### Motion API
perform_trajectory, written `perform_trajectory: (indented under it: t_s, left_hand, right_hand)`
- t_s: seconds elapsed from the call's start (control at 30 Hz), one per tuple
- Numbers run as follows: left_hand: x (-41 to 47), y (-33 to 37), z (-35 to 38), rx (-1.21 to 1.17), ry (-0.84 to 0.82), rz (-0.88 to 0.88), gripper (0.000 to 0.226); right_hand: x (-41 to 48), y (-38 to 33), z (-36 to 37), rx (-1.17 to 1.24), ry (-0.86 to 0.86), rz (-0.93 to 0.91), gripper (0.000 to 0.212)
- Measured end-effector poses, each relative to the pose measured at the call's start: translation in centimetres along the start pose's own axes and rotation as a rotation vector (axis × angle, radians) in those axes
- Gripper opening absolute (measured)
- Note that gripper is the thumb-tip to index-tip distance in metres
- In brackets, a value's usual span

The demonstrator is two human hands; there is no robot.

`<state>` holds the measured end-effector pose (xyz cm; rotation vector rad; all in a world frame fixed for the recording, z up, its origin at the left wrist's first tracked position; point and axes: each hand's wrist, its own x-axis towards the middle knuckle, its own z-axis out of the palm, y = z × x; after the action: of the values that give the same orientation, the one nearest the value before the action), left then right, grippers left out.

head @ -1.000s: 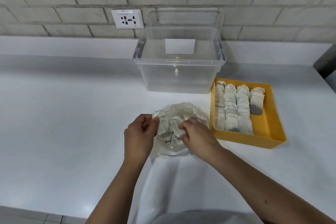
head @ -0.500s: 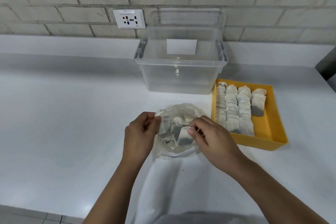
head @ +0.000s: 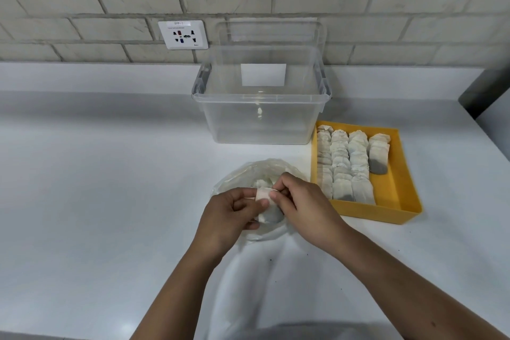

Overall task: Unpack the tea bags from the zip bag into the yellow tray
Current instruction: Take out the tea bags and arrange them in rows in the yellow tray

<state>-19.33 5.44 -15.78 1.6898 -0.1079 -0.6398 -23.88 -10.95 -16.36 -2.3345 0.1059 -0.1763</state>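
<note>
A clear zip bag (head: 248,171) lies open on the white counter in front of me, with a few tea bags (head: 262,183) still inside. Above it, both hands hold one white tea bag (head: 266,208) between them. My left hand (head: 230,215) pinches its left edge with thumb and fingers. My right hand (head: 300,207) pinches its top right corner. To the right stands the yellow tray (head: 397,174), with several rows of tea bags (head: 345,165) laid in its left part.
A clear plastic storage box (head: 262,107) stands behind the zip bag, its lid leaning on the brick wall. A wall socket (head: 183,34) is at the back left. A dark object (head: 483,94) shows at the right edge.
My right hand drew one tea bag out of the zip bag. My left hand let go of the bag's rim and took hold of that tea bag too.
</note>
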Motion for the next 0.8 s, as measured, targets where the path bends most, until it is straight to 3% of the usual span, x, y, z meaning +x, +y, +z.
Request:
perform_trajectory:
  t_s: [0.13, 0.27, 0.43, 0.53, 0.67, 0.8]
  left_hand:
    - [0.7, -0.9, -0.6, 0.074, 0.156, 0.019, 0.004]
    - [1.3, -1.1, -2.0, 0.087, 0.304, 0.022, 0.012]
    - [1.2, -1.1, -2.0, 0.066, 0.316, 0.01, 0.014]
    - [1.2, -1.5, -2.1, 0.066, 0.324, -0.003, 0.016]
    - [1.3, -1.5, -2.3, 0.038, 0.333, -0.02, 0.014]
    - [1.3, -1.5, -2.3, 0.054, 0.339, 0.008, 0.008]
  right_hand:
    - [0.6, 0.5, 0.7, 0.072, 0.023, 0.042, 0.009]
    - [0.9, 1.9, 1.6, -0.196, -0.144, 0.059, 0.028]
    - [0.5, 2.2, 2.9, -0.336, -0.279, 0.035, 0.033]
    - [0.4, 2.5, 3.3, -0.325, -0.261, 0.022, 0.038]
    - [0.3, 2.9, 3.8, -0.324, -0.195, -0.043, 0.021]
    - [-0.4, 2.2, 3.2, -0.278, -0.083, -0.088, 0.018]
